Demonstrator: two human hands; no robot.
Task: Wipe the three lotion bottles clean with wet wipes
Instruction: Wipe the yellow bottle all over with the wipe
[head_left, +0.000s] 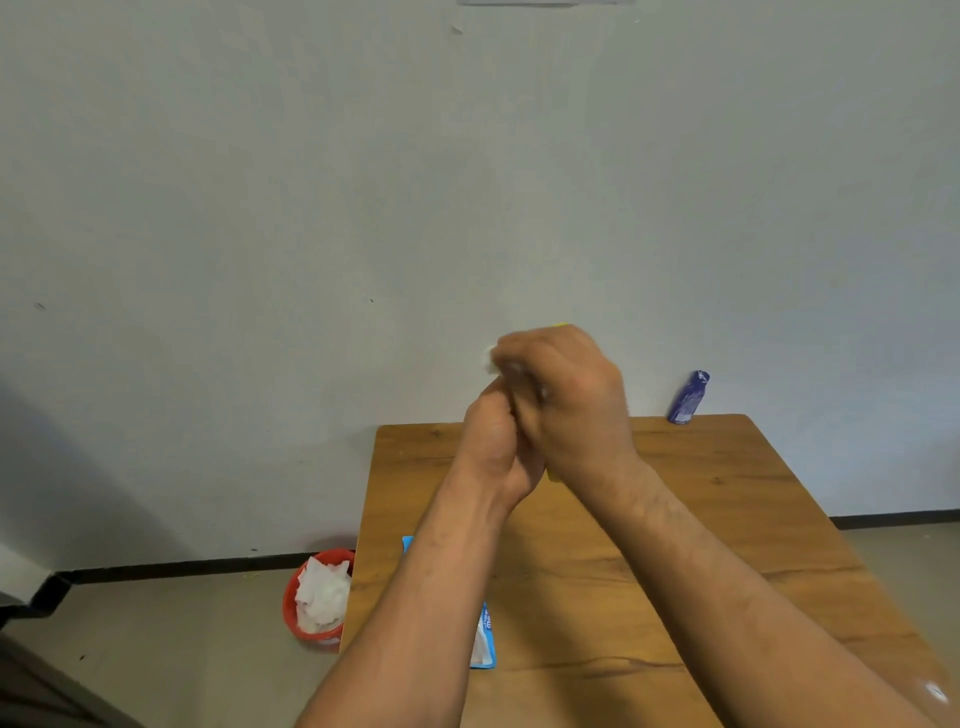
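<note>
1. Fingers of the left hand (491, 447) are curled narrow round the lower part of a yellow bottle (551, 474). The bottle is almost wholly hidden, and only slivers of yellow are seen above and below the hands.
2. The fingers of the right hand (571, 395) are closed over the upper part of the same bottle, and a white wet wipe (488, 359) is pinched at their tips. This hand is blurred, so the single fingers cannot be made out.
3. Both hands are held touching each other in the air, above the far half of the counter (727, 519), toward 12 o'clock.
4. A blue bottle (688, 397) is stood at the 1 o'clock corner of the counter, close to the wall (311, 208) and well apart from the hands.
5. A blue pack of wet wipes (485, 642) is laid flat toward 7 o'clock on the counter and is partly covered by the left forearm.
6. The counter is topped with brown wood grain marked by dark knots, and a spot of glare is seen at 4 o'clock.
7. The wall is plain pale grey with a few small marks. It is edged below by a dark skirting (182, 566) above a beige floor (182, 649).
8. A red bin (291, 616) is set on the floor at 8 o'clock, just beside the counter's left edge, and is filled with crumpled white wipes (322, 592).
</note>
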